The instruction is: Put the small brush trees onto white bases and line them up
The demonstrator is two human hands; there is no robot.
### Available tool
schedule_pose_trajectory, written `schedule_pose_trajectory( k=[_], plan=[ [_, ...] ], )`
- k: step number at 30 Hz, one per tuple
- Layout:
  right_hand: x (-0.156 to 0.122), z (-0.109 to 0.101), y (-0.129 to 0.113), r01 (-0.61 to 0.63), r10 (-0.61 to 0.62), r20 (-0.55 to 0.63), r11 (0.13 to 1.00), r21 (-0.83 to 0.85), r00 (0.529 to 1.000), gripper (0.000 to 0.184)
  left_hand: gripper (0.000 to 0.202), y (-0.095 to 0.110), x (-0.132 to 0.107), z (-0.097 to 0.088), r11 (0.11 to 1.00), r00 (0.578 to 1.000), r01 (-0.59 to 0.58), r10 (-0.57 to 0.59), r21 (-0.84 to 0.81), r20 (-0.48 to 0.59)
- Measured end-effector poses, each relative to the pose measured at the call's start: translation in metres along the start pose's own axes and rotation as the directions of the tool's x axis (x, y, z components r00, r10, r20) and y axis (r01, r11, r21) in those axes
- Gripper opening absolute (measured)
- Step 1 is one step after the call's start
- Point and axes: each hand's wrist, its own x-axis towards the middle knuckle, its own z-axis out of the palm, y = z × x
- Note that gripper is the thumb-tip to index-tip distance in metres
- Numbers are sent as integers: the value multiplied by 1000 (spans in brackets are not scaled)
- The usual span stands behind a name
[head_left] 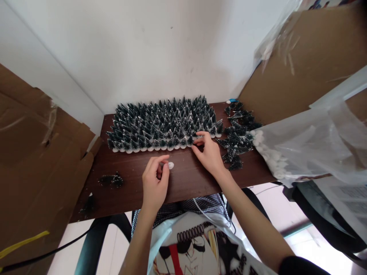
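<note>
Many miniature snow-tipped pine trees (163, 126) stand upright in tight rows against the wall, their round white bases showing along the front edge. My right hand (210, 154) is at the right part of the front row, its thumb and fingers closed around a small tree (190, 141) there. Nearer to me, my left hand (155, 179) hovers low over the table with thumb and index finger closed at a small round white base (171, 165). The fingers partly hide what is behind that base.
Loose miniature trees (236, 133) lie piled on the right of the brown table (183, 183). A plastic bag (304, 133) with white bases spills onto its right edge. Two trees (111, 179) lie at the left. Cardboard (37, 152) flanks the left side, more cardboard (315, 57) the right.
</note>
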Motion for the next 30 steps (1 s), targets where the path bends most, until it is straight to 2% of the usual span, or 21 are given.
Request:
schedule_pose_trajectory(
  k=[5, 10, 12, 14, 17, 19, 22, 30],
  plan=[
    [0, -2, -1, -4, 7, -77, 999, 34, 997, 39, 18, 0, 0, 0, 1000, 1000, 6, -6, 14, 10],
    [-3, -4, -6, 95, -86, -144, 994, 58, 986, 21, 17, 0, 1, 1, 999, 1000, 7, -8, 35, 19],
    [-5, -5, -10, 170, -162, -94, 982, 82, 982, 15, 17, 0, 1, 1, 999, 1000, 8, -9, 41, 21],
    [-6, -6, -13, 273, -274, 22, 960, 56, 961, 11, 17, 0, 1, 1, 999, 1000, 6, -7, 45, 24],
    [-7, -6, -14, 439, -421, 228, 898, -30, 878, 20, 18, -1, 1, 1, 999, 1000, 6, -7, 48, 26],
    [-6, -4, -13, 496, -453, 308, 865, -75, 837, 26, 18, -1, 1, 1, 999, 1000, 11, -12, 48, 28],
    [-6, -2, -10, 503, -443, 342, 857, -110, 829, 27, 17, -1, 2, 1, 999, 999, 18, -19, 51, 33],
    [-5, -1, -10, 498, -444, 339, 862, -90, 829, 26, 18, -1, 1, 2, 998, 999, 24, -26, 49, 32]
  ],
)
